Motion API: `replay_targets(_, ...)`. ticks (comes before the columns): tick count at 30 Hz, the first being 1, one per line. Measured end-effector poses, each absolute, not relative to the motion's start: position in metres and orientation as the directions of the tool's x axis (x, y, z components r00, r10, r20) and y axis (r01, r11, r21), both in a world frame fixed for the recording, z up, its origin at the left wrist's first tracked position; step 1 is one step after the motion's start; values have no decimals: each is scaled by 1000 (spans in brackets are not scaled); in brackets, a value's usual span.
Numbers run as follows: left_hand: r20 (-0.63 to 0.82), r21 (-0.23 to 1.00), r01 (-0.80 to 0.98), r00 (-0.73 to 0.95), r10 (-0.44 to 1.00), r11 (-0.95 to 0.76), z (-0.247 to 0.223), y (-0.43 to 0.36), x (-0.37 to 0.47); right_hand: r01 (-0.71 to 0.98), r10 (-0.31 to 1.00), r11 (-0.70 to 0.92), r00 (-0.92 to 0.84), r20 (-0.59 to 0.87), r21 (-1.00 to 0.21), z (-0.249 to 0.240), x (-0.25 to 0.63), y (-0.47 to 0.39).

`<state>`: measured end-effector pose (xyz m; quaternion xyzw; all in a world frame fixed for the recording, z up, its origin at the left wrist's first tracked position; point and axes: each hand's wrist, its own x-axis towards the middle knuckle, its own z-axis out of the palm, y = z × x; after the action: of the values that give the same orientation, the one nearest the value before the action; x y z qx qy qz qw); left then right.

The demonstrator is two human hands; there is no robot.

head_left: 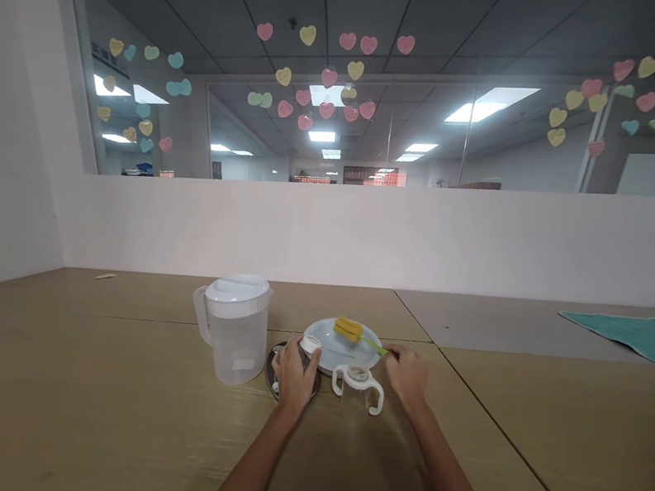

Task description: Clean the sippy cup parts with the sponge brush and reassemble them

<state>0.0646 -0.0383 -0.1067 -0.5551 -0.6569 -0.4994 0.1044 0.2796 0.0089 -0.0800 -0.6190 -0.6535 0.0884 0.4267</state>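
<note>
My right hand (408, 374) is closed round the thin green handle of a bottle brush (348, 330). Its yellow sponge head is over a white bowl (321, 328). My left hand (294, 376) grips a small piece with a white round top (311, 345); the fingers cover part of it, and its exact kind is unclear. Under that hand lies a dark round tray (269, 372) with small white pieces on it, partly hidden. Between my forearms a clear baby bottle (353, 405) with two white handles stands upright, its top uncovered, in front of the bowl.
Left of the tray stands a translucent pitcher (241, 344) with a white lid. A teal cloth (651, 340) lies at the far right of the brown table (118, 403). Behind the table are a low white wall (341, 239) and a window with heart-shaped notes.
</note>
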Motion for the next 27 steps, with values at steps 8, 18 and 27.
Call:
replay_targets(8,788,508,803,-287,546,-312,-101,-42,67,15,933,360,22,360,-933,-88,277,25)
replay_targets(18,823,459,799,-217,525,-389,-99,-47,69,-91,940,339,-3,341,-936,-85,279,22)
replay_targets(27,840,446,827,-255,479,-342,-97,-46,68,-24,910,410,68,408,-912,-81,280,15)
